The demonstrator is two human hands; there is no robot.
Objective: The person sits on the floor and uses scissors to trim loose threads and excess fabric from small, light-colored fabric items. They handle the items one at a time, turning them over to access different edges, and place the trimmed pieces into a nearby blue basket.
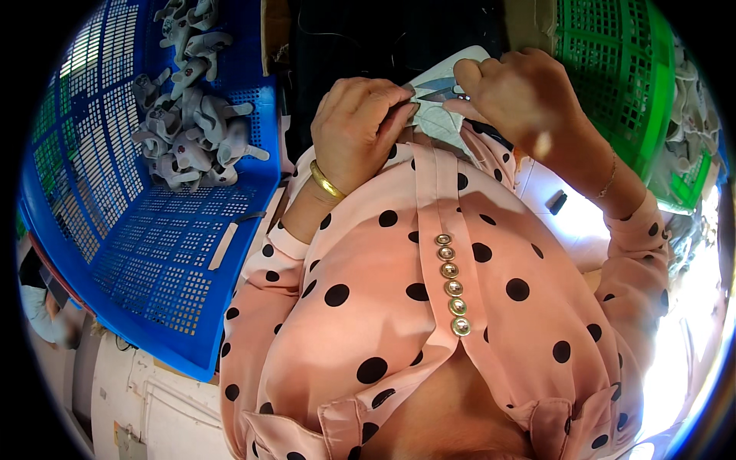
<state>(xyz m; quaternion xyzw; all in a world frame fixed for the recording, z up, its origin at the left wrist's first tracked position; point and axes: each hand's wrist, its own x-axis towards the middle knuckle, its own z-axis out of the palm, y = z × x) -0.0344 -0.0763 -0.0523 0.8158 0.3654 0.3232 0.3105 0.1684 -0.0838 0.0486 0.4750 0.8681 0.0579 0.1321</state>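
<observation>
My left hand (354, 129), a gold bangle on its wrist, pinches a small pale grey cloth piece (440, 123) between thumb and fingers in front of my body. Closed around a small pair of scissors (437, 89) is my right hand (529, 96). The scissor blades point left, their tips close to my left fingertips and the edge of the cloth. Whether the tips touch the cloth cannot be made out. A white board or tray (469, 55) shows partly behind the scissors, and my right fingers cover the scissors' handles.
To the left, a blue plastic basket (264, 115) holds a pile of small grey strapped cloth pieces (195, 138). A green plastic basket (613, 92) stands at the right, with more grey pieces (686, 107) by its outer side. A small black object (557, 202) lies below my right forearm.
</observation>
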